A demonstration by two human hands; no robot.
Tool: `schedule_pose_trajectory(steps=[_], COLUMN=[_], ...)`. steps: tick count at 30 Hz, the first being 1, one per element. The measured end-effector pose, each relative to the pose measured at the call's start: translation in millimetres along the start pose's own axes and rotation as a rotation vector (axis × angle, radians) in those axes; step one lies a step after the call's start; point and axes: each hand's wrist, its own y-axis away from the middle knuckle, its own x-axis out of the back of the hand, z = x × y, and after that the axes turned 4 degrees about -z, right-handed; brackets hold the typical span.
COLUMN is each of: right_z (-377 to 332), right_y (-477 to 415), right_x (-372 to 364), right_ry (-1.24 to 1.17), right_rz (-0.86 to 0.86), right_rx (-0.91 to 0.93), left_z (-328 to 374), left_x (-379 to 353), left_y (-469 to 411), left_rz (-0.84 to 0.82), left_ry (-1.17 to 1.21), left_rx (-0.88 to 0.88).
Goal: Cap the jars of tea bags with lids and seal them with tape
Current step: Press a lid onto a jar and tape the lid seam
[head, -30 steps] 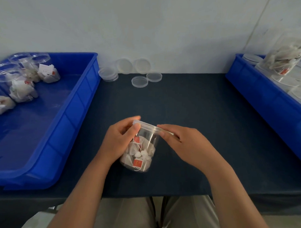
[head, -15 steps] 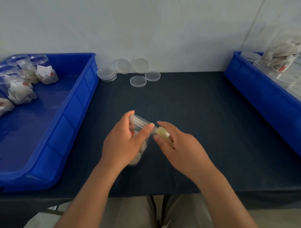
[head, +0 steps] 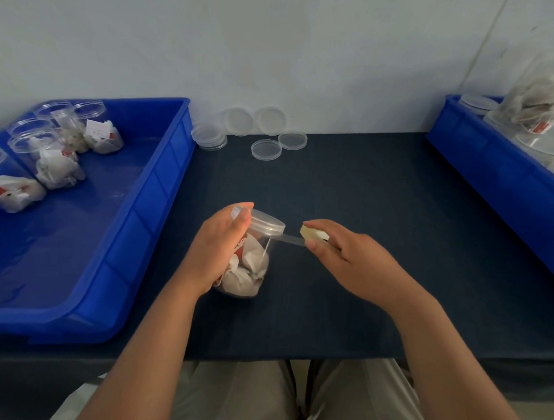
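Note:
A clear jar of tea bags (head: 247,271) stands tilted on the dark table, capped with a clear lid (head: 264,223). My left hand (head: 216,248) grips the jar from its left side, thumb on the lid's rim. My right hand (head: 337,252) pinches a small roll of tape (head: 312,234) just right of the jar. A strip of clear tape (head: 288,239) stretches from the roll to the jar under the lid.
A blue tray (head: 144,205) on the left holds several open jars of tea bags (head: 56,161). Loose lids (head: 265,149) lie by the wall. Another blue tray (head: 503,177) on the right holds capped jars (head: 538,106). The table's front edge is near my lap.
My right hand has pulled the tape roll away to the right, drawing out a strip from the jar. The jar has turned more upright in my left hand.

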Motion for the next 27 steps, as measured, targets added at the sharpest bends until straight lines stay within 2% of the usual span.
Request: schedule_pose_trajectory(steps=[3, 7, 10, 12, 15, 17, 19, 23, 27], right_z=[-4, -13, -19, -20, -20, -20, -20, -30, -33], right_y=[-4, -5, -2, 0, 6, 9, 12, 20, 24], right_x=[-2, -11, -13, -13, -11, -12, -13, -20, -23], right_ry=[0.025, 0.0, -0.042, -0.067, -0.057, -0.041, -0.021, -0.002, -0.013], right_rz=[0.001, 0.02, 0.06, 0.077, 0.103, 0.131, 0.157, 0.207, 0.194], right_rx=[0.015, 0.057, 0.067, 0.056, 0.033, 0.017, 0.0, 0.016, 0.023], left_z=[-9, -20, -25, -25, -18, -8, 1, 14, 18], left_x=[4, -6, -18, -24, -27, -26, -28, -51, -59], left_y=[-3, -4, -4, -3, 2, 8, 14, 28, 30], left_rz=[-0.077, -0.283, -0.265, -0.159, 0.088, 0.222, 0.228, 0.185, 0.268], left_ry=[0.112, 0.453, 0.504, 0.444, 0.199, 0.064, -0.076, -0.233, -0.317], left_rx=[-0.016, 0.092, 0.091, 0.051, -0.12, -0.174, -0.159, 0.01, -0.019])
